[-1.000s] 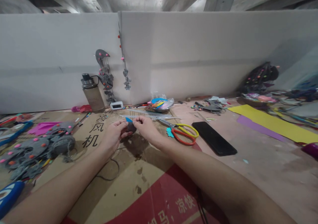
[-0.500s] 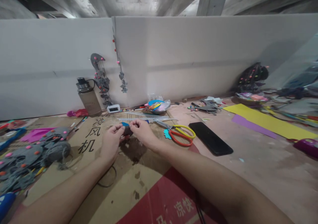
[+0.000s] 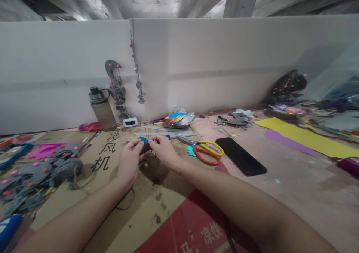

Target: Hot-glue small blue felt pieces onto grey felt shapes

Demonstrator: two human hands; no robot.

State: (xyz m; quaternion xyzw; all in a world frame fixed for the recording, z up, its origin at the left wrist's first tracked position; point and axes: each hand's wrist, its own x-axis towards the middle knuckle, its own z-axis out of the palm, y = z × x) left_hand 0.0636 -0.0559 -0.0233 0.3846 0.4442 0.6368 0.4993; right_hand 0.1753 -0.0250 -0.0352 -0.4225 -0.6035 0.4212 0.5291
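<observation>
My left hand is closed on a small dark grey piece, which looks like felt. A blue pointed piece shows at its upper edge. My right hand pinches the dark piece from the other side, its fingertips close to the left thumb. Both hands are above the cardboard sheet. Scissors with a yellow and a red handle lie just right of my right hand, with a turquoise scalloped cutout beside them. Clear rulers lie behind my hands.
A black phone lies to the right, before yellow and purple sheets. At left are grey felt pieces with pompoms. A bottle, a small white clock and a bowl of colourful cutouts stand near the wall.
The view has shifted slightly, so everything appears a little further right. Both hands keep their hold on the dark piece, and a bit more of it shows between the fingers.
</observation>
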